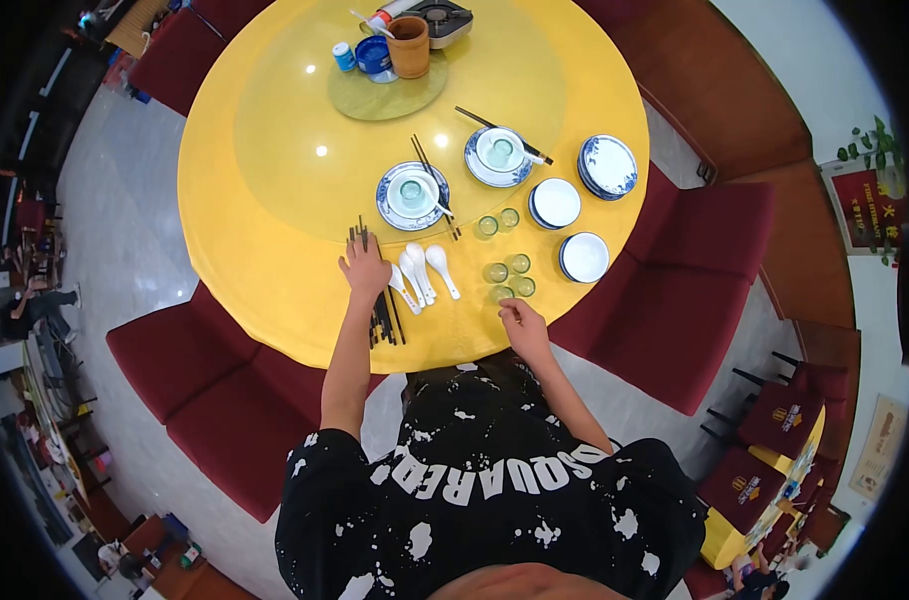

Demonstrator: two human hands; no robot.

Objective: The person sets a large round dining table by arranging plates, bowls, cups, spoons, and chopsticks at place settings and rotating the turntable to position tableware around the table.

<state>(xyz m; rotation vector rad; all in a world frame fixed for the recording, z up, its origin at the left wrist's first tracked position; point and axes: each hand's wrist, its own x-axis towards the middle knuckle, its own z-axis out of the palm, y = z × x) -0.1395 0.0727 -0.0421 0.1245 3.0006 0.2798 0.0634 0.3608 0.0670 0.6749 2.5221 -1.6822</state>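
Note:
My left hand (365, 268) is closed over a bundle of black chopsticks (382, 322) near the table's front edge. Some tips stick out beyond its fingers. Just right of it lie several white soup spoons (415, 274), side by side. My right hand (525, 326) is at the front edge with curled fingers and nothing visible in them. Its fingertips come close to a small glass (501, 294); whether they touch is unclear. More small glasses (495, 272) stand beyond it.
Two place settings with a plate (385, 212), bowl, glass, spoon and chopsticks lie farther in. Stacked bowls (583, 257) and plates (607, 166) stand at right. A wooden holder (408, 48) and stove (442, 22) are at the back. Red chairs (664, 290) surround the yellow table (264, 290).

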